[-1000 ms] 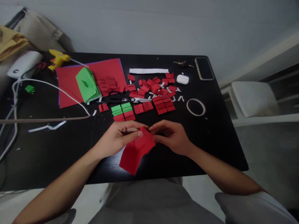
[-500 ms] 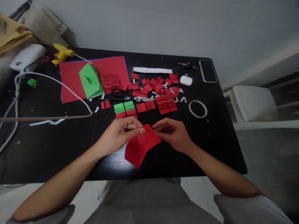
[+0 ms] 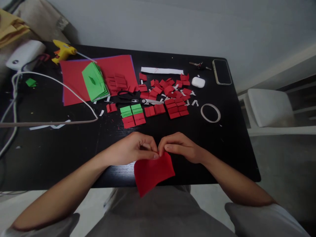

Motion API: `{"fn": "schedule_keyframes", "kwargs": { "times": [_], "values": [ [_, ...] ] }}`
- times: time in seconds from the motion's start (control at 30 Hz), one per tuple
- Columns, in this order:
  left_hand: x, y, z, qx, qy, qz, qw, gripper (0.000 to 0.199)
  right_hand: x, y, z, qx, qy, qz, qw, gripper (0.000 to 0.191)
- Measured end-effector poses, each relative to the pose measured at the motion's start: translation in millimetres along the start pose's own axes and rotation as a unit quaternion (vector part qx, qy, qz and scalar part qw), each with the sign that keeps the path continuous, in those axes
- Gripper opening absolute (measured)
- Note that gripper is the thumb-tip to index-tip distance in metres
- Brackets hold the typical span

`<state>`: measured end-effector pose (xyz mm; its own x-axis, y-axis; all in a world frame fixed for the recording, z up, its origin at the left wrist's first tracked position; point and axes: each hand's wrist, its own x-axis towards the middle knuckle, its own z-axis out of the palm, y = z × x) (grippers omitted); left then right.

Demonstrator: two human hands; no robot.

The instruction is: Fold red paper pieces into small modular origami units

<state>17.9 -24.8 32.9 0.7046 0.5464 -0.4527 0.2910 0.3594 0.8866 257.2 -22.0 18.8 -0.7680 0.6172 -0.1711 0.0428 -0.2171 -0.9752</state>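
Note:
A piece of red paper (image 3: 153, 171) hangs from my fingers over the front part of the black table. My left hand (image 3: 134, 148) pinches its top edge between thumb and fingers. Right beside it, my right hand (image 3: 181, 146) pinches the same edge, and the fingertips of both hands almost touch. Beyond the hands lie folded green pieces (image 3: 131, 111) and folded red pieces (image 3: 134, 120) side by side. A larger group of folded red pieces (image 3: 176, 108) is to their right. Scissors (image 3: 151, 101) rest behind these pieces.
Red sheets (image 3: 71, 74) with a green paper stack (image 3: 95, 81) lie at the back left, near a yellow glue gun (image 3: 64, 51) and a white cable (image 3: 56, 80). A tape ring (image 3: 210, 113), white case (image 3: 198, 82), keys (image 3: 199, 65) and phone (image 3: 221, 72) lie right.
Both hands have moved slightly nearer my body with the red paper. My right hand has closed on the paper's top edge beside my left thumb. The folded red pieces behind are more visible.

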Motion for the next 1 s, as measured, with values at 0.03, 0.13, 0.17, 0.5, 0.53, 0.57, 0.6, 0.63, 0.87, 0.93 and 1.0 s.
{"fn": "schedule_keyframes", "kwargs": {
  "times": [0.03, 0.13, 0.17, 0.5, 0.53, 0.57, 0.6, 0.63, 0.87, 0.93, 1.0],
  "values": [
    [0.3, 0.2, -0.2, 0.006, -0.011, -0.005, 1.0, 0.016, 0.0, -0.9, 0.6, -0.011, -0.001, 0.011, 1.0, 0.033],
    [1.1, 1.3, -2.6, 0.024, -0.041, -0.028, 0.998, 0.017, -0.4, -2.3, 1.0, -0.047, -0.006, 0.021, 0.999, 0.036],
    [1.3, 1.5, -3.5, 0.03, -0.046, -0.036, 0.998, 0.017, -0.6, -2.4, 1.0, -0.054, -0.009, 0.02, 0.998, 0.037],
    [0.4, -0.4, -3.1, 0.059, -0.072, -0.03, 0.995, 0.008, 3.7, 4.3, 6.2, 0.047, -0.025, 0.162, 0.985, 0.029],
    [0.6, -0.6, -2.3, 0.061, -0.076, -0.026, 0.995, 0.007, 4.0, 5.0, 5.2, 0.046, -0.044, 0.182, 0.981, 0.03],
    [0.9, -0.9, -1.3, 0.062, -0.078, -0.023, 0.995, 0.007, 4.3, 5.6, 4.1, 0.04, -0.065, 0.197, 0.977, 0.031],
    [1.3, -1.2, -0.3, 0.063, -0.081, -0.021, 0.995, 0.008, 4.4, 5.9, 3.0, 0.032, -0.083, 0.208, 0.974, 0.03],
    [1.8, -1.7, 0.6, 0.063, -0.083, -0.021, 0.994, 0.009, 4.4, 6.0, 2.2, 0.023, -0.096, 0.213, 0.972, 0.028],
    [3.6, -2.5, 0.8, 0.092, -0.097, -0.036, 0.99, 0.011, 3.4, 4.4, 4.2, 0.008, -0.101, 0.201, 0.974, 0.009],
    [3.9, -2.7, -0.5, 0.1, -0.105, -0.042, 0.989, 0.011, 3.1, 4.2, 4.9, 0.015, -0.103, 0.198, 0.975, 0.008],
    [4.2, -3.7, -1.4, 0.099, -0.116, -0.046, 0.987, 0.012, 2.6, 4.3, 5.1, 0.014, -0.109, 0.192, 0.975, 0.009]
  ]
}}
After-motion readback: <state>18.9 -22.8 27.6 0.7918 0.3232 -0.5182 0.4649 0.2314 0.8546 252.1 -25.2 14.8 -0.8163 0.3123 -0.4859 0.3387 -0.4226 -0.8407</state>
